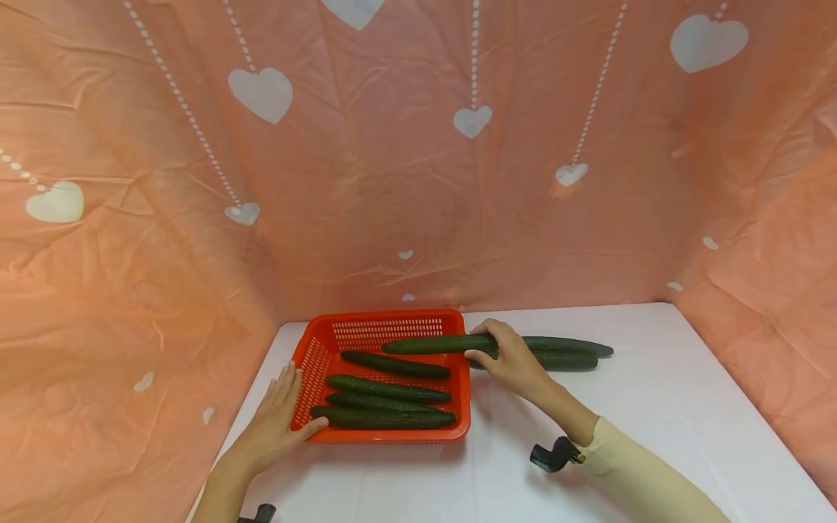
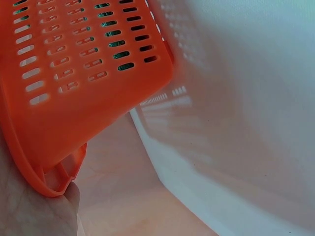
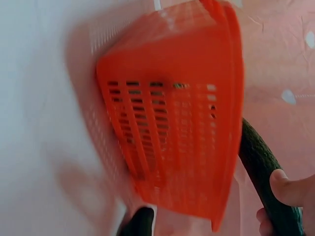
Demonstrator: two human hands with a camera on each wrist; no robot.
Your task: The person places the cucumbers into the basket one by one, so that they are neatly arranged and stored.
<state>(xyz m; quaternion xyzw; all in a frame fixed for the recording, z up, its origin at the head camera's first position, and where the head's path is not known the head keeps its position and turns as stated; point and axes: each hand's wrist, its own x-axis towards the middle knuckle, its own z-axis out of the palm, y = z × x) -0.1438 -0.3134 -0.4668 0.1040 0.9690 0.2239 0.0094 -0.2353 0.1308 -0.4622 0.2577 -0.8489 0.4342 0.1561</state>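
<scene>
An orange slotted basket stands on the white table with several dark green cucumbers lying lengthwise in it. My right hand grips another cucumber near its right end. That cucumber lies across the basket's right rim and points left over the inside. The right wrist view shows the basket from outside, with the held cucumber under my fingers. My left hand rests flat against the basket's front left corner, thumb on the rim. In the left wrist view, my palm touches that corner.
Two more cucumbers lie side by side on the table just right of the basket, behind my right hand. A pink cloth with white hearts walls in the table at the back and both sides. Bare white table stretches right and forward.
</scene>
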